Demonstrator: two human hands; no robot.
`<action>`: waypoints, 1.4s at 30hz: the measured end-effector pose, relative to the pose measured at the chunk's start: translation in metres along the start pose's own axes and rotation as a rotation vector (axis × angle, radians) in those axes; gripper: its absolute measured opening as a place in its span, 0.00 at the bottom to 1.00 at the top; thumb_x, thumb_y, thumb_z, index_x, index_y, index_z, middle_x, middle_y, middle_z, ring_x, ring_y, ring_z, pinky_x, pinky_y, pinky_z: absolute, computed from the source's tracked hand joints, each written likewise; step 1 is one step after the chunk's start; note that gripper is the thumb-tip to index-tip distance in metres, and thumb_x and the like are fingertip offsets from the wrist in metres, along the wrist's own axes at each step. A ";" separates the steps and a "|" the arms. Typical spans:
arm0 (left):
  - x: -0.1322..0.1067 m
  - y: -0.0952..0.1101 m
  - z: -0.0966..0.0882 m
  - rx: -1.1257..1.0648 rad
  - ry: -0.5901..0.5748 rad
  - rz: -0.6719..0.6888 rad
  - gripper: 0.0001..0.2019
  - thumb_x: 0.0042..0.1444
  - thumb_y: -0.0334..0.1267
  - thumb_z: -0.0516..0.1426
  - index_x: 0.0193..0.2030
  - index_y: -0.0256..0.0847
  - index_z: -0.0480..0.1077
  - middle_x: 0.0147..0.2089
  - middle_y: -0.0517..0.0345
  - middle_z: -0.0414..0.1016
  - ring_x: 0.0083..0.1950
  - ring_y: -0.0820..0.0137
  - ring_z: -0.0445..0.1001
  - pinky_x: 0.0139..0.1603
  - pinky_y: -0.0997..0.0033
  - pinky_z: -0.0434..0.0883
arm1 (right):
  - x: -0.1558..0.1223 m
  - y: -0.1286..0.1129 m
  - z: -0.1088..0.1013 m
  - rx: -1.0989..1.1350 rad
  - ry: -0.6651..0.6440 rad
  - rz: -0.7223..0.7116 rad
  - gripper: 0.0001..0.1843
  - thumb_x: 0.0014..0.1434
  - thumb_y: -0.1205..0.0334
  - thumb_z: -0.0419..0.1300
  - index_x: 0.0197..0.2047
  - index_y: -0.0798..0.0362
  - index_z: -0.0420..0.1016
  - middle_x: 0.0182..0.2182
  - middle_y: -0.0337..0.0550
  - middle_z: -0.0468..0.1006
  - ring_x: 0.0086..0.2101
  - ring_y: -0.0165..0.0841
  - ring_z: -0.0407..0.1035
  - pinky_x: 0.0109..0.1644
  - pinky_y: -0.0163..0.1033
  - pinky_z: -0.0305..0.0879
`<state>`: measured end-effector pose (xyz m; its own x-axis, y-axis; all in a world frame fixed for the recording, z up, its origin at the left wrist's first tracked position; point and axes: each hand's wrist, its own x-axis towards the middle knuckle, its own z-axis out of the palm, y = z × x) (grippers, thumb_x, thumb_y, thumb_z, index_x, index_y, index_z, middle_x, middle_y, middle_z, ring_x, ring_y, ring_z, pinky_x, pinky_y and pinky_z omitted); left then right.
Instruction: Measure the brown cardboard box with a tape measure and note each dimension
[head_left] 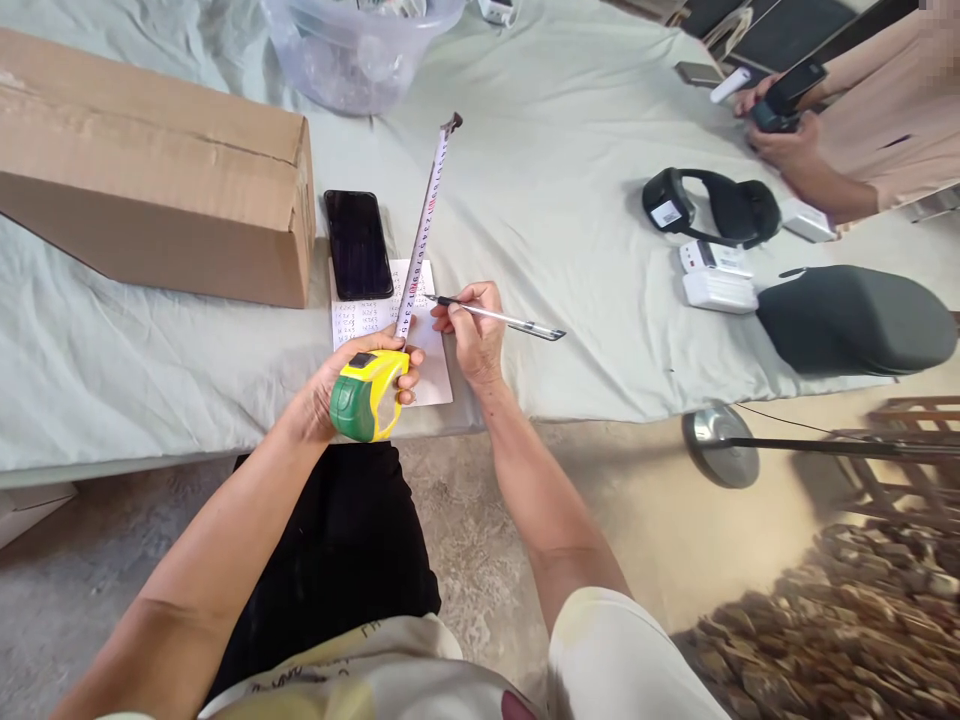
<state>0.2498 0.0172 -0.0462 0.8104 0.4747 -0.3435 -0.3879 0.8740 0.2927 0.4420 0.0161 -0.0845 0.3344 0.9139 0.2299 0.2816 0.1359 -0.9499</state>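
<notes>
My left hand (339, 378) is closed around a yellow and green tape measure (369, 396) above the near edge of the table. Its white blade (424, 226) sticks out away from me, ending in a dark hook. In my right hand (478, 328) is a clear pen (517, 322) with a black grip, its tip pointing left toward the blade. Beneath both lies a sheet of paper (433, 378) with handwritten rows, partly covered by the tape measure and my left hand. A black phone (360, 245) rests on the sheet's upper left part.
A cardboard box (150, 180) stands on the cloth-covered table at left, a clear plastic tub (360, 60) behind. To the right are a black headset (712, 207), white boxes (718, 275) and a dark case (855, 318). Another person's hands (787, 135) hold a black device. A metal stand base (720, 445) sits below.
</notes>
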 end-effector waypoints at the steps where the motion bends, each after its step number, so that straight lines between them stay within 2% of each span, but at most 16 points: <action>1: 0.000 0.000 0.001 -0.001 0.002 0.001 0.02 0.59 0.32 0.57 0.36 0.39 0.70 0.34 0.57 0.73 0.27 0.74 0.70 0.28 0.72 0.70 | 0.000 0.000 -0.001 -0.012 -0.011 0.000 0.05 0.60 0.58 0.56 0.38 0.46 0.62 0.28 0.36 0.80 0.26 0.32 0.73 0.34 0.40 0.72; 6: -0.001 -0.001 0.001 -0.011 0.012 0.002 0.01 0.59 0.32 0.57 0.37 0.40 0.70 0.35 0.57 0.73 0.27 0.74 0.70 0.29 0.71 0.71 | -0.002 -0.001 -0.002 -0.067 -0.064 -0.035 0.06 0.61 0.58 0.56 0.41 0.47 0.71 0.31 0.38 0.80 0.27 0.31 0.73 0.34 0.39 0.72; 12: 0.000 -0.002 0.001 -0.002 0.014 0.006 0.03 0.58 0.32 0.58 0.39 0.40 0.71 0.35 0.57 0.73 0.27 0.74 0.70 0.29 0.71 0.70 | -0.002 0.001 0.001 -0.193 -0.033 -0.068 0.08 0.61 0.55 0.58 0.32 0.46 0.66 0.26 0.35 0.76 0.27 0.32 0.72 0.34 0.39 0.70; 18: -0.001 -0.002 0.001 0.003 0.003 0.013 0.02 0.59 0.32 0.57 0.39 0.40 0.70 0.36 0.57 0.73 0.28 0.74 0.69 0.30 0.71 0.70 | 0.000 0.000 0.002 -0.195 -0.072 -0.072 0.06 0.61 0.57 0.57 0.32 0.47 0.67 0.26 0.34 0.75 0.27 0.31 0.71 0.35 0.39 0.69; 29: -0.001 -0.003 0.001 0.009 0.023 0.015 0.02 0.58 0.33 0.58 0.38 0.41 0.71 0.35 0.57 0.73 0.28 0.74 0.70 0.30 0.71 0.70 | 0.001 0.000 0.004 -0.269 -0.062 -0.065 0.07 0.61 0.56 0.56 0.32 0.46 0.66 0.26 0.35 0.74 0.27 0.34 0.71 0.35 0.40 0.68; 36: -0.002 -0.003 0.001 0.011 0.017 0.011 0.01 0.59 0.32 0.58 0.37 0.40 0.70 0.35 0.57 0.73 0.28 0.74 0.69 0.30 0.71 0.70 | 0.001 -0.002 0.005 -0.261 -0.056 -0.073 0.06 0.60 0.60 0.57 0.31 0.46 0.66 0.26 0.35 0.75 0.27 0.33 0.71 0.35 0.40 0.69; 42: -0.002 -0.003 0.002 0.006 0.019 0.014 0.03 0.57 0.32 0.58 0.39 0.41 0.70 0.35 0.58 0.73 0.27 0.74 0.69 0.30 0.71 0.69 | 0.001 -0.003 0.005 -0.246 -0.053 -0.065 0.06 0.60 0.61 0.57 0.30 0.46 0.67 0.25 0.34 0.74 0.26 0.32 0.69 0.34 0.39 0.67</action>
<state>0.2502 0.0134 -0.0446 0.7966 0.4888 -0.3557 -0.3963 0.8666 0.3033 0.4370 0.0180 -0.0825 0.2624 0.9260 0.2714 0.5133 0.1042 -0.8518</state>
